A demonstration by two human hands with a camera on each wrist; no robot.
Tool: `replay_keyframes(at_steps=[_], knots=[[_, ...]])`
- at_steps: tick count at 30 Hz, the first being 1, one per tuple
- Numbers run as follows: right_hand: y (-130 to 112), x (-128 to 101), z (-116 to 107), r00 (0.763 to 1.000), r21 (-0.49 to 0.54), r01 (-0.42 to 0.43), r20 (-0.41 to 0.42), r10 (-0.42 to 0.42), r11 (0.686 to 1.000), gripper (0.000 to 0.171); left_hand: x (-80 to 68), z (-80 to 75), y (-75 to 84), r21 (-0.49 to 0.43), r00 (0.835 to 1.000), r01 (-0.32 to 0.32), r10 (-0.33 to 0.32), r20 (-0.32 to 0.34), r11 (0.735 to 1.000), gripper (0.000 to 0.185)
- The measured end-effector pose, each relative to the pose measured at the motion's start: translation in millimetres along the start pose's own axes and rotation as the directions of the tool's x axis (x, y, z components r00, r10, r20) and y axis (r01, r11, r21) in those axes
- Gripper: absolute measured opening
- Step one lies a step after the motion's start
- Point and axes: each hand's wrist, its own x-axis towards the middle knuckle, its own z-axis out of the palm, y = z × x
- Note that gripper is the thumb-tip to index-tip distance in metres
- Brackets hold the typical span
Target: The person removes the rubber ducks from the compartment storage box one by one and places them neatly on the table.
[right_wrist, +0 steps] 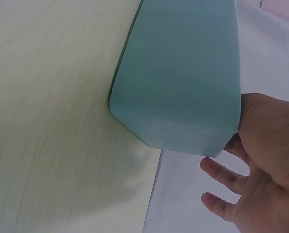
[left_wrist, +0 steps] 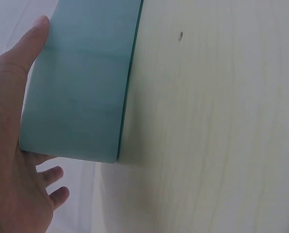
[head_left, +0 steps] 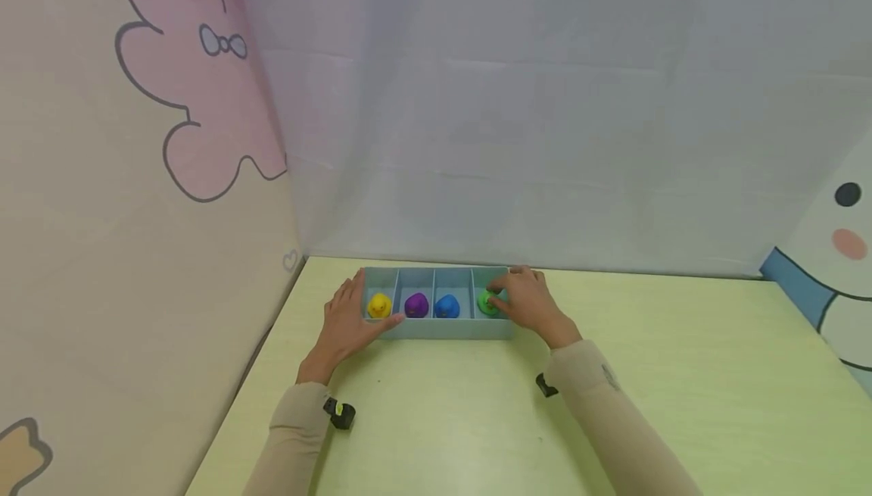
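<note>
A blue-grey divided box (head_left: 443,329) lies near the back edge of the table, with a row of compartments. From left to right they hold a yellow toy duck (head_left: 379,305), a purple toy duck (head_left: 416,305), a blue toy duck (head_left: 446,306) and a green toy duck (head_left: 484,303). My left hand (head_left: 344,328) rests against the box's left end, its thumb stretched along the front rim and its fingers along the side. Reaching over the right end, my right hand (head_left: 533,302) pinches the green duck inside the rightmost compartment. Both wrist views show the box's outside; the ducks are hidden there.
The pale wooden table (head_left: 436,420) extends in front of the box and to its right. A white cloth wall (head_left: 518,140) stands right behind the box. Another wall printed with a pink bear (head_left: 197,79) borders the table's left side.
</note>
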Motion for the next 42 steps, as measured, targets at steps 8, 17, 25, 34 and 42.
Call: replay_keyframes(at_steps=[8, 17, 25, 34, 42], knots=[[-1.6, 6.6, 0.1, 1.0, -0.011, -0.017, 0.011, 0.017, 1.0, 0.024, 11.0, -1.1, -3.6, -0.021, 0.999, 0.029, -0.028, 0.017, 0.999, 0.119], [-2.8, 6.5, 4.5, 1.0, -0.057, -0.024, 0.012, 0.025, 0.998, 0.025, 16.7, 0.0, -7.9, -0.067, 0.997, 0.051, -0.047, 0.059, 0.996, 0.122], [-2.8, 8.3, 1.5, 0.999, -0.069, -0.026, -0.027, 0.024, 0.997, 0.024, 20.7, -5.1, -5.0, -0.089, 0.996, 0.064, -0.058, 0.067, 0.994, 0.123], [-1.8, 5.4, -5.1, 0.999, -0.055, -0.01, -0.045, 0.008, 0.998, 0.027, 24.4, -5.0, -7.5, -0.102, 0.995, 0.053, -0.045, 0.087, 0.993, 0.122], [-4.8, 2.7, -15.9, 0.996, -0.123, 0.048, -0.066, -0.056, 0.991, 0.03, 26.8, -4.8, -6.5, -0.109, 0.994, 0.057, -0.046, 0.102, 0.992, 0.121]])
